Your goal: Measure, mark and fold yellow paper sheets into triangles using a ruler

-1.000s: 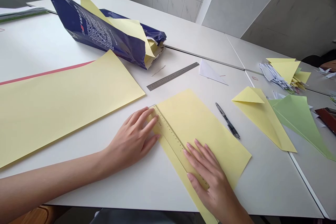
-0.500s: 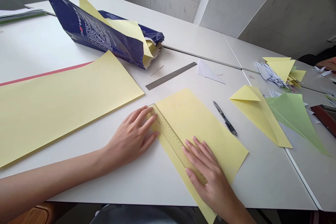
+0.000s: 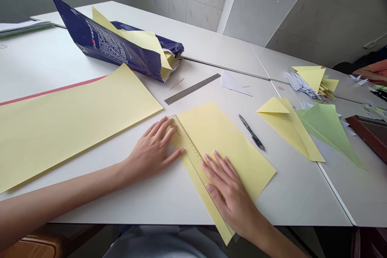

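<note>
A clear plastic ruler (image 3: 190, 148) lies lengthwise on a sheet of yellow paper (image 3: 229, 129), close to the sheet's left edge. At the ruler's far end, the fingertips of my left hand (image 3: 155, 145) press on it, fingers stretched and thumb apart on the paper. My right hand (image 3: 231, 193) rests flat over the near end, fingers spread, hiding part of the ruler. The sheet's near corner hangs past the table edge. Right of the sheet lies a dark pen (image 3: 252, 133). Beyond the sheet is a steel ruler (image 3: 193, 88).
A larger yellow sheet (image 3: 69, 117) covers the left of the table. Behind it stands a blue plastic packet (image 3: 111, 44) of yellow paper. To the right are folded yellow paper (image 3: 293, 129), green paper (image 3: 329, 129) and a paper pile (image 3: 308, 82). Another person's arm (image 3: 370, 73) shows far right.
The view has shifted slightly, moving most things a little left. My left thumb is stretched farther from the fingers. Both hands stay on the clear ruler.
</note>
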Motion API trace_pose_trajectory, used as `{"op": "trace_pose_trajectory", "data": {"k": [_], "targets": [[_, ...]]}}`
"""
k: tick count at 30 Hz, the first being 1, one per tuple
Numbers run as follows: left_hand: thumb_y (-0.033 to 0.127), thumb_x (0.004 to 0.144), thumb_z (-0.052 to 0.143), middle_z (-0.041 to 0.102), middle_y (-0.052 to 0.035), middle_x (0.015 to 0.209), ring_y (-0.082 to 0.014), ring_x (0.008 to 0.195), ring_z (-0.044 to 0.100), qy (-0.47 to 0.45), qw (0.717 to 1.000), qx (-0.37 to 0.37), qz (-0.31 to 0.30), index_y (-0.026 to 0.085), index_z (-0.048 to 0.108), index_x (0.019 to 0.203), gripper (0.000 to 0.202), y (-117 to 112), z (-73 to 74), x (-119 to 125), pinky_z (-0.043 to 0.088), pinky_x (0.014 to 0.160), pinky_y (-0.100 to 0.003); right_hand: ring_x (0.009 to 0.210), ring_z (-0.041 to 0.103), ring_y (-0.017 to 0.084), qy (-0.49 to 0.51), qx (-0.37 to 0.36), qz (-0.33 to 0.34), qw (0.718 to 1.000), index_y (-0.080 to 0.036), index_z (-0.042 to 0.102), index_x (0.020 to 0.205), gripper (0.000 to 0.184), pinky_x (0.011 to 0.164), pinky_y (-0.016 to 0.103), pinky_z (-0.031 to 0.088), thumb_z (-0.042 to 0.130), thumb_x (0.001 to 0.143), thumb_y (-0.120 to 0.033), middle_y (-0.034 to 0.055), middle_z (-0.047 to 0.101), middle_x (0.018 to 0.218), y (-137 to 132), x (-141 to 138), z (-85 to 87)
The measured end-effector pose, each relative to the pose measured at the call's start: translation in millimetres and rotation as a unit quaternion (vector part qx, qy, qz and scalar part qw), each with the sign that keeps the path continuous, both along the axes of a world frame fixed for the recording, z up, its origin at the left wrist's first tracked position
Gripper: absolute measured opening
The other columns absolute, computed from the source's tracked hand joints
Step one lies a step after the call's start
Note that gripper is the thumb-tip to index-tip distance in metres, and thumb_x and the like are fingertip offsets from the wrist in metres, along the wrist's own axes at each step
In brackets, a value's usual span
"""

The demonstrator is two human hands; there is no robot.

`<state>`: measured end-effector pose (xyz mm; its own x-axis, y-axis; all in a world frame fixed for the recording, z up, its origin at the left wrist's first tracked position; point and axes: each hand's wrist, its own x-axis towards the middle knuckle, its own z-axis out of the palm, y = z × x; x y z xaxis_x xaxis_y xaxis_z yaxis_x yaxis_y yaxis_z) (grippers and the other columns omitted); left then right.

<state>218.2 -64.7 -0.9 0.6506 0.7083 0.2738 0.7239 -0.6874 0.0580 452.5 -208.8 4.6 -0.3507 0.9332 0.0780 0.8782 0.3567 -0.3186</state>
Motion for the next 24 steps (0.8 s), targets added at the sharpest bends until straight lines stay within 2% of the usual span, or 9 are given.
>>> {"op": "trace_pose_trajectory", "data": {"k": [2, 6, 10, 15, 20, 24], "targets": [[0.071, 0.091, 0.033, 0.045, -0.0182, 0.147, -0.0325, 0.145, 0.030, -0.012, 1.000, -0.007, 0.005, 0.010, 0.049, 0.133, 0.075, -3.1, 0.7, 1.8, 0.034, 0.119, -0.050, 0.151, 0.018, 0.023, 0.004, -0.002, 0.008, 1.000, -0.027, 0.018, 0.156, 0.056, 0.121, 0.053, 0.031, 0.035, 0.103, -0.030, -0.0015, 0.029, 0.159, 1.1, 2.5, 3.1], [0.074, 0.090, 0.030, 0.043, -0.0179, 0.148, -0.0323, 0.146, 0.030, -0.019, 0.999, -0.037, 0.002, 0.012, 0.047, 0.133, 0.078, -1.0, 4.0, 3.4, 0.031, 0.120, -0.050, 0.151, 0.018, 0.022, 0.002, -0.031, 0.041, 0.999, -0.027, 0.017, 0.157, 0.058, 0.122, 0.052, 0.028, 0.035, 0.103, -0.035, 0.0000, 0.026, 0.160, 9.0, 13.4, 10.6], [0.075, 0.090, 0.023, 0.040, -0.0185, 0.150, -0.0320, 0.145, 0.030, -0.005, 0.999, -0.051, -0.011, 0.011, 0.046, 0.133, 0.080, 20.5, 5.1, 6.4, 0.027, 0.120, -0.048, 0.153, 0.012, 0.022, -0.018, -0.044, 0.034, 0.998, -0.023, 0.019, 0.157, 0.060, 0.124, 0.052, 0.020, 0.036, 0.102, -0.041, 0.0011, 0.020, 0.162, 24.8, 22.4, 11.4], [0.070, 0.093, 0.020, 0.037, -0.0155, 0.152, -0.0309, 0.148, 0.023, -0.009, 0.998, -0.062, -0.011, 0.012, 0.043, 0.137, 0.077, 47.1, 6.4, 17.9, 0.022, 0.121, -0.046, 0.153, 0.007, 0.022, -0.033, -0.038, 0.010, 0.999, -0.017, 0.024, 0.156, 0.059, 0.126, 0.051, 0.012, 0.028, 0.103, -0.044, 0.0028, 0.016, 0.163, 45.3, 22.9, 4.2], [0.080, 0.086, 0.027, 0.035, -0.0169, 0.154, -0.0308, 0.146, 0.027, -0.021, 0.998, -0.059, 0.001, 0.010, 0.041, 0.138, 0.089, 43.1, 8.7, 26.0, 0.019, 0.122, -0.045, 0.154, 0.006, 0.021, -0.020, -0.051, 0.018, 0.998, -0.017, 0.020, 0.156, 0.061, 0.126, 0.050, 0.010, 0.025, 0.103, -0.047, 0.0030, 0.014, 0.164, 49.4, 26.9, 5.4], [0.084, 0.083, 0.027, 0.032, -0.0179, 0.155, -0.0315, 0.147, 0.024, -0.024, 0.997, -0.068, 0.008, 0.008, 0.038, 0.141, 0.096, 38.6, 9.0, 28.1, 0.017, 0.122, -0.045, 0.153, 0.008, 0.017, -0.002, -0.083, 0.059, 0.995, -0.021, 0.018, 0.157, 0.062, 0.127, 0.046, 0.011, 0.025, 0.103, -0.052, 0.0012, 0.014, 0.164, 54.4, 47.1, 14.2]]}}
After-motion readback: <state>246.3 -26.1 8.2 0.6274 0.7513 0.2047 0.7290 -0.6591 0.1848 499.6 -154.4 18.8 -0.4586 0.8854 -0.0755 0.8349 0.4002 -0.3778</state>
